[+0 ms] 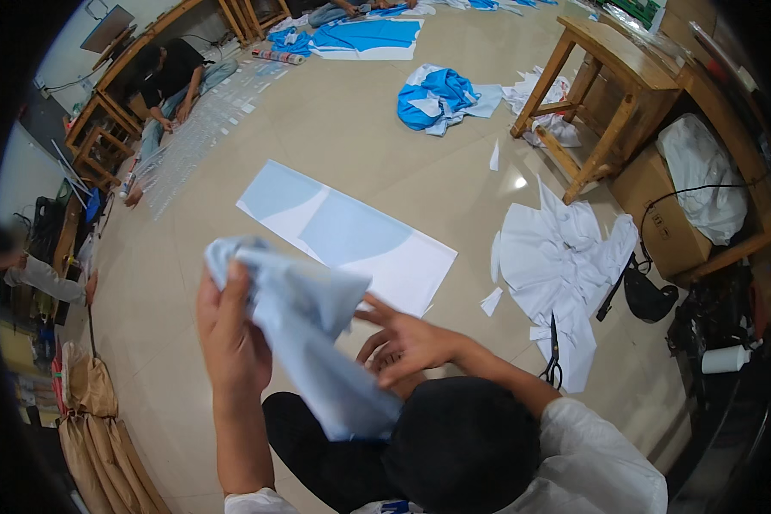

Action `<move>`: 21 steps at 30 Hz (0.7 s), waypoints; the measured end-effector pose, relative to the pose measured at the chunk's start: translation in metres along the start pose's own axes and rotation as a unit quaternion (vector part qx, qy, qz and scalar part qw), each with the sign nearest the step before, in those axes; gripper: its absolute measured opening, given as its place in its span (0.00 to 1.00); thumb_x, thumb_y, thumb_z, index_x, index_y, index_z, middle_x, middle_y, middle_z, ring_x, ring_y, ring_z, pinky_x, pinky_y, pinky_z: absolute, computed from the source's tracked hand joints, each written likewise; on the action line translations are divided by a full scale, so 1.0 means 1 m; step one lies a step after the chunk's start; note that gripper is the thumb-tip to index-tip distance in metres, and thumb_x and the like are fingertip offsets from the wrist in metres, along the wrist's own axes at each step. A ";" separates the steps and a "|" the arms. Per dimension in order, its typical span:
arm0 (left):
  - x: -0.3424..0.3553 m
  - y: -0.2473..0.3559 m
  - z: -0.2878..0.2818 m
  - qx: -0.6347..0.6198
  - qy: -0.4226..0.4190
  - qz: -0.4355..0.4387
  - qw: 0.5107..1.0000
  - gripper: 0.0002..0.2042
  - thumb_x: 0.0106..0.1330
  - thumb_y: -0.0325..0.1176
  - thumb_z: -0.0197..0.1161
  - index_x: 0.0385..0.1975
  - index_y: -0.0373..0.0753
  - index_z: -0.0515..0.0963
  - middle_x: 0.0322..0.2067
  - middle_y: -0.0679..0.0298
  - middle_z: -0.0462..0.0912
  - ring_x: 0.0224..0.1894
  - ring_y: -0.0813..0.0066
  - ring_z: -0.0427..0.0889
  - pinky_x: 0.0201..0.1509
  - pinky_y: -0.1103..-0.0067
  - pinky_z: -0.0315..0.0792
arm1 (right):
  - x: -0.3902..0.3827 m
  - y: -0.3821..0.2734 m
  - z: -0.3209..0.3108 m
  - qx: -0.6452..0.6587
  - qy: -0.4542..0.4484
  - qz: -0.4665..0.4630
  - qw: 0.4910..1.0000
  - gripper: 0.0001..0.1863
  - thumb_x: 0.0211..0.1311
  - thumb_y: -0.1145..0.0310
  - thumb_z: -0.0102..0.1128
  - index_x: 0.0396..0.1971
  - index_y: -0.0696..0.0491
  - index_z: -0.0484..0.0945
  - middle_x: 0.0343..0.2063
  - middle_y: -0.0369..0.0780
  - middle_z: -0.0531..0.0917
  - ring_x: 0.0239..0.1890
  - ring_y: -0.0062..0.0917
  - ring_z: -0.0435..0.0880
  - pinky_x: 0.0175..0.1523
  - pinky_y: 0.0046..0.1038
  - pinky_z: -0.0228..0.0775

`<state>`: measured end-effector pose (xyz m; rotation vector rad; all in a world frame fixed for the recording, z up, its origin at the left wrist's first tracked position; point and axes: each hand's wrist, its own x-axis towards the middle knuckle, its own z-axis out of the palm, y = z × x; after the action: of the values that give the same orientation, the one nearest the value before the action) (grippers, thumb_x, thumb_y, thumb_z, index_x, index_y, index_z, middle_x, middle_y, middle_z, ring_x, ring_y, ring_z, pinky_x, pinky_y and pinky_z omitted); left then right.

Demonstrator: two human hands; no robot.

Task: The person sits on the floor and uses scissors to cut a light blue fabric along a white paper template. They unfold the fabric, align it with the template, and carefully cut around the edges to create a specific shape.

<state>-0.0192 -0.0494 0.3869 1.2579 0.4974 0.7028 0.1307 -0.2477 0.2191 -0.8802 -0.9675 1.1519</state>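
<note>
My left hand (234,338) is raised and closed around a bunched piece of light blue fabric (304,317), thumb pressed on top. The fabric hangs down at a slant toward my knees and is smeared by motion. Close to its right edge is my right hand (411,344), fingers apart and loosely bent; whether a fingertip touches the cloth is unclear. Beyond both hands, a flat rectangular panel (351,231) of white and pale blue lies on the floor.
Right of me are white fabric scraps (557,265) with black-handled scissors (553,360) on them. A wooden stool (604,73) stands at the far right, near a cardboard box (672,210). Farther off are a blue-and-white cloth heap (437,98) and a seated person (176,81).
</note>
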 end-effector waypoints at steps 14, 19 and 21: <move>-0.039 -0.164 -0.068 0.182 -0.144 -0.321 0.918 0.21 0.83 0.46 0.61 0.62 0.35 0.76 0.53 0.57 0.86 0.53 0.72 0.84 0.59 0.74 0.76 | 0.186 -0.225 -0.339 -0.589 0.469 -0.142 0.642 0.21 0.72 0.59 0.66 0.56 0.58 0.85 0.35 0.38 0.89 0.37 0.22 0.87 0.41 0.28 0.79; -0.021 -0.269 -0.078 0.343 -0.133 -0.222 0.903 0.24 0.76 0.46 0.68 0.59 0.31 0.77 0.46 0.54 0.87 0.45 0.66 0.86 0.53 0.69 0.79 | 0.207 -0.186 -0.383 -0.669 0.535 0.032 0.514 0.23 0.70 0.61 0.70 0.57 0.60 0.84 0.32 0.40 0.90 0.37 0.23 0.88 0.41 0.30 0.80; -0.002 -0.302 -0.056 0.363 -0.093 -0.182 0.909 0.25 0.74 0.46 0.70 0.58 0.31 0.76 0.44 0.52 0.87 0.43 0.63 0.87 0.50 0.67 0.80 | 0.178 -0.147 -0.402 -0.642 0.452 -0.026 0.619 0.19 0.71 0.61 0.69 0.54 0.58 0.86 0.32 0.39 0.89 0.35 0.21 0.87 0.38 0.29 0.79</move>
<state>0.0018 -0.0573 0.0805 1.8372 0.8522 0.0556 0.5782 -0.1287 0.2465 -2.2462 -0.7923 -0.3900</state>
